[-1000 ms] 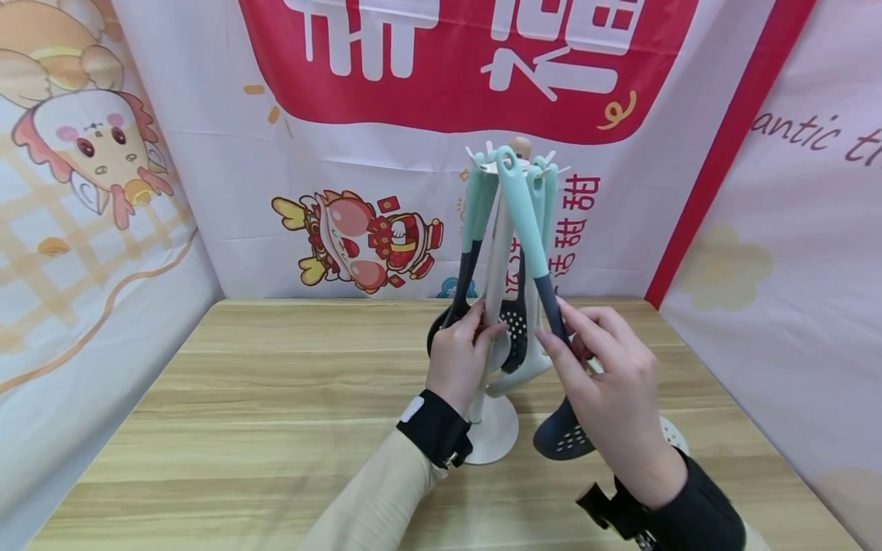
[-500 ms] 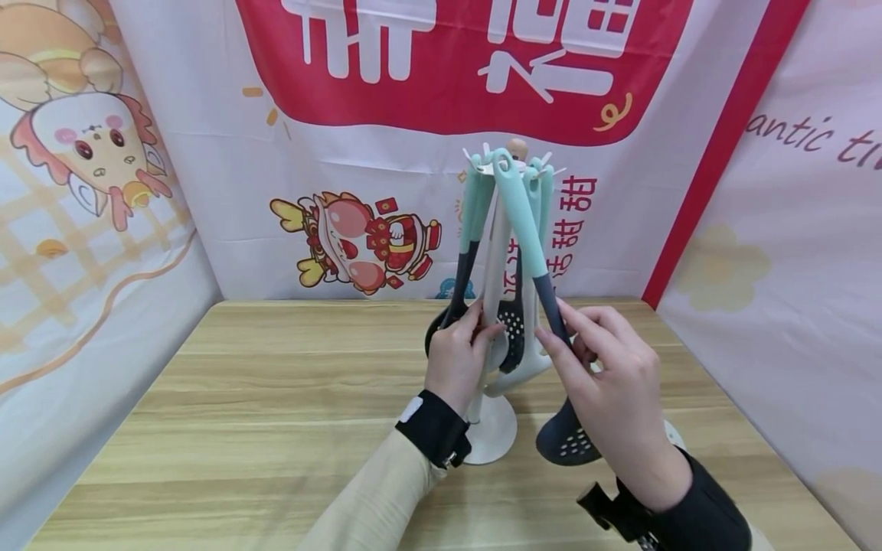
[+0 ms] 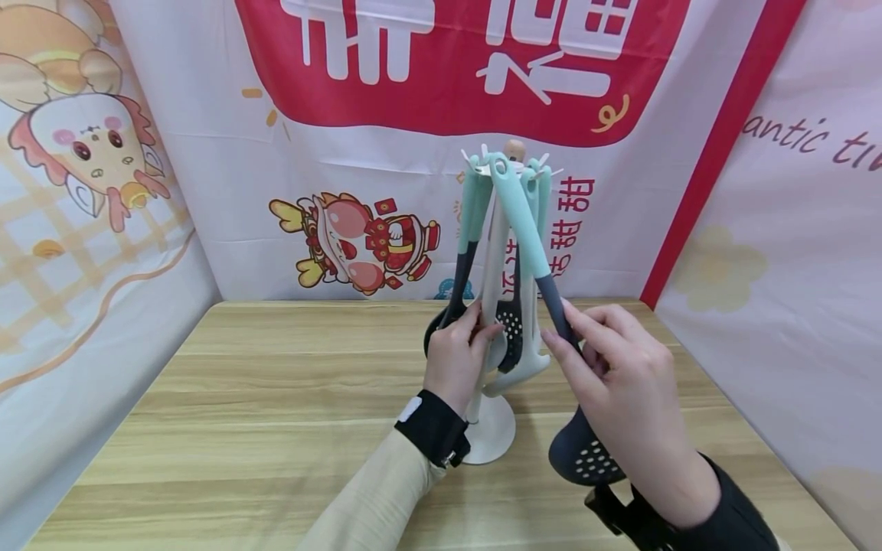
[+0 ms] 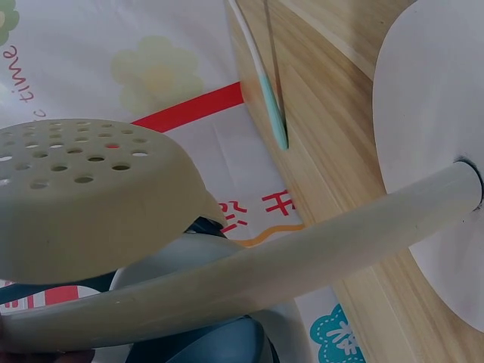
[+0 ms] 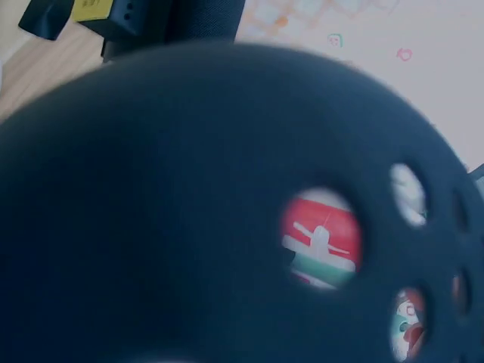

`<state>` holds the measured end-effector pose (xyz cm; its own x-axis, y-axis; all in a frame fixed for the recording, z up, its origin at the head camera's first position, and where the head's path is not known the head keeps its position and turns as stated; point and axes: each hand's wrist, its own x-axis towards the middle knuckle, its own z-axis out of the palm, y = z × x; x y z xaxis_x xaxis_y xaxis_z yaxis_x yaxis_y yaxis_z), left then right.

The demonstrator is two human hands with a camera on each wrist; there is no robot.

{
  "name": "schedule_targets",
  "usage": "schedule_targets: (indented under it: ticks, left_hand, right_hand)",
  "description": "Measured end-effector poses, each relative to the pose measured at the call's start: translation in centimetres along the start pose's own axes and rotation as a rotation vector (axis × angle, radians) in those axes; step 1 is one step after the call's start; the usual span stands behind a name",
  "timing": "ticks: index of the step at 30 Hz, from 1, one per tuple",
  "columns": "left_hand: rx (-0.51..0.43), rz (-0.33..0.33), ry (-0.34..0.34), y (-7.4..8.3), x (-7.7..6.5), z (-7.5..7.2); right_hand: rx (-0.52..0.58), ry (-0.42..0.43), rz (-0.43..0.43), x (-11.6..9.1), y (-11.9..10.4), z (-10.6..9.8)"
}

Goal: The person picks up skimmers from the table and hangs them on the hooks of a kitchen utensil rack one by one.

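My left hand (image 3: 455,352) grips the pole of a white utensil rack (image 3: 491,275), whose round base (image 3: 491,440) stands on the table. In my right hand (image 3: 627,383), thumb and fingers pinch the dark shaft of a skimmer (image 3: 527,222) with a mint handle. The handle's looped top overlaps the rack's hooks, and the shaft slants out to the right. Its navy perforated head (image 5: 189,197) fills most of the right wrist view. Around the pole hang several other utensils, among them a black slotted turner (image 3: 510,333) and a pale perforated skimmer (image 4: 91,197).
On the wooden table (image 3: 276,398) lies another utensil with a white shaft and mint handle (image 4: 271,106), seen in the left wrist view; my right hand hides that area in the head view. Printed cloth (image 3: 358,153) closes off the back and both sides.
My right hand has shifted right and slightly toward me, swinging the navy skimmer's head further out from the rack. The handle's top stays at the hooks. My left hand keeps its place.
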<state>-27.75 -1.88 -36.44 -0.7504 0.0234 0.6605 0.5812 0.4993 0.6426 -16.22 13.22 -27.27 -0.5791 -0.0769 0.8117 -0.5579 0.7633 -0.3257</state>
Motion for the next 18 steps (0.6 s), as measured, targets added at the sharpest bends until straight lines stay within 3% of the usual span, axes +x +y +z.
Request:
schedule_targets:
  ticks: [7,18]
  left_hand:
    - [0.007,-0.001,-0.001,-0.2,-0.1,0.1]
    - [0.015,-0.008,-0.007,-0.1,-0.1,0.1]
  right_hand:
    - [-0.011,-0.038,0.034,-0.3,0.2,0.4]
    - [0.026,-0.013,0.039,-0.8,0.8,1.8]
